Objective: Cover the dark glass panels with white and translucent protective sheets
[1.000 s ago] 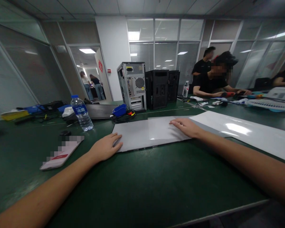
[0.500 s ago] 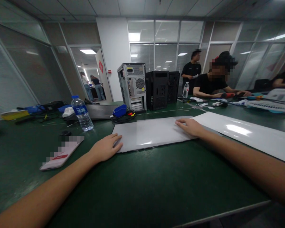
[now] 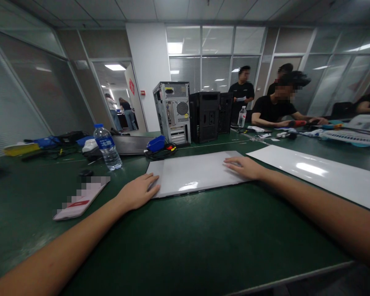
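The left hand (image 3: 137, 192) is lying flat, fingers spread, on the near left corner of a grey panel (image 3: 193, 172) that is resting on the green worktop (image 3: 185, 242). The right hand (image 3: 243, 167) is pressing open-palmed on the panel's right edge, its grip closed on nothing.

A flat panel (image 3: 197, 172) lies on the table (image 3: 185, 242) at twelve o'clock from the person. The left hand (image 3: 137, 192) rests flat at its near left corner, about eleven o'clock; the right hand (image 3: 243, 167) lies on its right end, about one o'clock. A long sheet (image 3: 320, 172) stretches away at two o'clock, just right of the panel. A card (image 3: 80, 199) lies at ten o'clock, with a water bottle (image 3: 107, 147) behind it. Three computer towers (image 3: 194, 112) stand behind the panel. A seated person (image 3: 277, 107) is farther off at one o'clock.
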### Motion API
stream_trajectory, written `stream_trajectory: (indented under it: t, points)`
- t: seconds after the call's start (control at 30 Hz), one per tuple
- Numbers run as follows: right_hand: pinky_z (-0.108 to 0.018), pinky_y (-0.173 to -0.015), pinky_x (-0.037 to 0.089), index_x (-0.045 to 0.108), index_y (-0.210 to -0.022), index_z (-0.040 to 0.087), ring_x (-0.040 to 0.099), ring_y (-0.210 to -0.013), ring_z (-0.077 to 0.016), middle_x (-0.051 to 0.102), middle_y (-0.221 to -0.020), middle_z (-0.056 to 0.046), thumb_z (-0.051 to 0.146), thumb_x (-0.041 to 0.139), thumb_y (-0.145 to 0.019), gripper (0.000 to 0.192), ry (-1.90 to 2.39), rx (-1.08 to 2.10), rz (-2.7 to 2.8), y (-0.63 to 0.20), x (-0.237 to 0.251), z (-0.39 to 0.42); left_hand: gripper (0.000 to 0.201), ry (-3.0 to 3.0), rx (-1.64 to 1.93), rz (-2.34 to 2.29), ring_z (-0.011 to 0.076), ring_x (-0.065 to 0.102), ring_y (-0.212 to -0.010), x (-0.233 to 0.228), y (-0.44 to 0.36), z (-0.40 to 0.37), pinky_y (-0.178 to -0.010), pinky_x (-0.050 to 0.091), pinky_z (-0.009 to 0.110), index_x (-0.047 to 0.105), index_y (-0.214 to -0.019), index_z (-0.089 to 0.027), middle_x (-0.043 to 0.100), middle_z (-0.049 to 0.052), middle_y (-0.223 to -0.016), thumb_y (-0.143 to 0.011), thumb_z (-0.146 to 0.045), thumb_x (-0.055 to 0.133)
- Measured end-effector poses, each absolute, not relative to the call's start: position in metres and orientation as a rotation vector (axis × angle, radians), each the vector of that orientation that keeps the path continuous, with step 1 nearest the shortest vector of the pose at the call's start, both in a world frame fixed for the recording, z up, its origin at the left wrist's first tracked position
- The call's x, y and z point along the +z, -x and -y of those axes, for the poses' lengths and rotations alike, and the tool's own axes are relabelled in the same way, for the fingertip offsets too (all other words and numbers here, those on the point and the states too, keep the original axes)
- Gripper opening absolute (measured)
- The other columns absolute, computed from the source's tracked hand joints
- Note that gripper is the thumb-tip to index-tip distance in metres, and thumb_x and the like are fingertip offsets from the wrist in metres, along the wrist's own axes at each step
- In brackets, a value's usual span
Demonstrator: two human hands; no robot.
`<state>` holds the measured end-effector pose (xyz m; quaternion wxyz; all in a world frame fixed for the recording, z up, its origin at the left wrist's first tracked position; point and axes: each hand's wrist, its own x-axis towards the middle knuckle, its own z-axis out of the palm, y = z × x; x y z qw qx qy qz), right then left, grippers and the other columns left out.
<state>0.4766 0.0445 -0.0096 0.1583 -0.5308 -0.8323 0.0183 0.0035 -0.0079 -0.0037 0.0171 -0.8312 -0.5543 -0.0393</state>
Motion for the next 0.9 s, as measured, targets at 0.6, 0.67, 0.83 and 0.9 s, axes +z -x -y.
stream_trajectory:
  t: [0.6,0.67,0.83,0.9]
  points:
    - [-0.048,-0.111,0.042,0.069,-0.131,0.017,0.058,-0.127,-0.0305,0.063,-0.139,-0.012,0.060,0.040,-0.101,0.060,1.263,0.126,2.581,-0.466,-0.005,-0.031,0.081,2.644,-0.164,1.702,0.0342,0.043,-0.146,-0.003,-0.004,0.010,-0.118,0.035,0.052,0.039,-0.159,-0.026,0.041,0.011,-0.163,-0.096,-0.075,0.025]
    - [-0.047,-0.112,0.042,0.068,-0.133,0.019,0.058,-0.128,-0.0298,0.063,-0.140,-0.011,0.061,0.040,-0.100,0.060,1.215,0.168,2.584,-0.467,-0.005,-0.032,0.080,2.660,-0.184,1.715,0.0333,0.043,-0.146,-0.003,-0.002,0.007,-0.119,0.034,0.051,0.046,-0.155,-0.025,0.043,0.011,-0.162,-0.096,-0.075,0.027]
    - [-0.041,-0.112,0.041,0.062,-0.140,0.022,0.056,-0.129,-0.0272,0.061,-0.142,-0.008,0.060,0.040,-0.100,0.059,1.528,-0.075,2.441,-0.492,-0.002,-0.048,0.074,2.586,-0.239,1.776,0.0327,0.053,-0.139,-0.001,0.002,0.001,-0.116,0.039,0.047,0.065,-0.139,-0.021,0.056,0.013,-0.152,-0.097,-0.069,0.029]
    - [-0.042,-0.111,0.042,0.059,-0.143,0.021,0.054,-0.131,-0.0280,0.058,-0.145,-0.009,0.057,0.040,-0.100,0.058,1.788,-0.204,2.296,-0.512,-0.002,-0.056,0.071,2.530,-0.198,1.696,0.0346,0.053,-0.138,0.000,0.003,0.001,-0.116,0.038,0.050,0.068,-0.135,-0.020,0.059,0.015,-0.149,-0.097,-0.067,0.032]
